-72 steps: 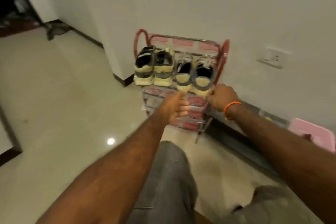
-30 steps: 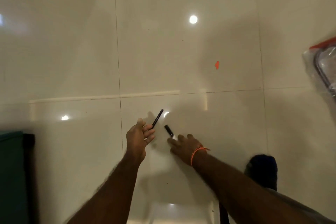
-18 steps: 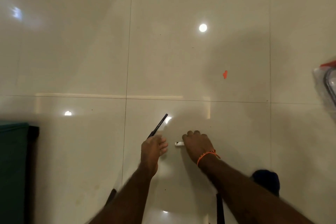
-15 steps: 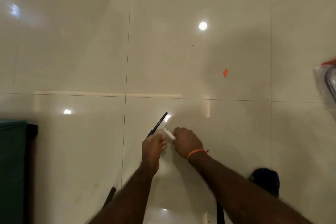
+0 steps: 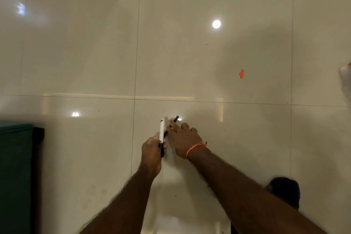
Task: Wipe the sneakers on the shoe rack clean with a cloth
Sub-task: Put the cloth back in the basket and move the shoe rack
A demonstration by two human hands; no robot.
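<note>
- 2 hands in view, both low centre over the floor [image 5: 190,53].
- L hand [image 5: 152,150]: fingers curled round 1 white stick [image 5: 161,130] w/ a dark lower end; it points up and away from the fist.
- R hand [image 5: 182,138]: fingers straight and spread, tips on or just at 1 thin black stick [image 5: 173,124] that lies slanted on the floor; can't tell if it's actually pressed. Holds nothing.
- The 2 sticks cross just above the L fist.
- 1 orange band [image 5: 196,147] on the R wrist.
- Task items: no sneakers or cloth in view; at the far R edge 1 blurry white/orange bit [image 5: 346,74], can't tell what it is.
- 1 small orange spot [image 5: 241,73] on a tile, well apart from the hands, upper R.
- 3 round light glints on the glossy tiles, 1 of them right at the black stick's tip.
- Edges: 1 dark green block [image 5: 15,167] w/ a black side fills the lower L edge; 1 dark rounded thing [image 5: 284,190] beside the R forearm at lower R; dark strip at top edge.
- Open room: wide bare tile ahead of the hands and to the upper L and R; tile seams cross just L of and above the hands.
</note>
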